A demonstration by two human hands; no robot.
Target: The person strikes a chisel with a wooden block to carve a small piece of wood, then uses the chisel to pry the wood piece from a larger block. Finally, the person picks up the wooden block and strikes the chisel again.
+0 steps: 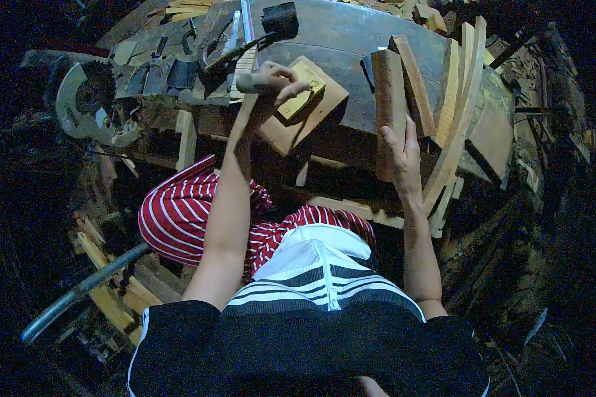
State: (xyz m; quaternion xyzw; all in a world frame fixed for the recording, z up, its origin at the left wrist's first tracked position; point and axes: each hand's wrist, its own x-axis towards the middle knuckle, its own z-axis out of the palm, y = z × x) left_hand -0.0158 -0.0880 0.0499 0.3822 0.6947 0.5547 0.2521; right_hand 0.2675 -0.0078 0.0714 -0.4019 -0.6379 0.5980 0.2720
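Observation:
My left hand [279, 81] is over the workbench with its fingers curled. A pale, rounded end like a tool handle [246, 83] sticks out to its left; the rest of it is hidden in the hand. Just right of and below these fingers, a small yellowish wood block [302, 99] with round marks lies on a square brown board [331, 99]. My right hand [406, 155] grips the lower part of a thick wooden bar [389, 99], thumb on the near face and fingers along the right side. The bar points away from me across the bench edge.
Several long wood strips [467, 86] lean at the right of the bench [351, 33]. At the left are a round saw-like disc [83, 99] and dark metal tools [182, 74]. A metal pipe [83, 291] and wood offcuts [106, 298] lie low at the left.

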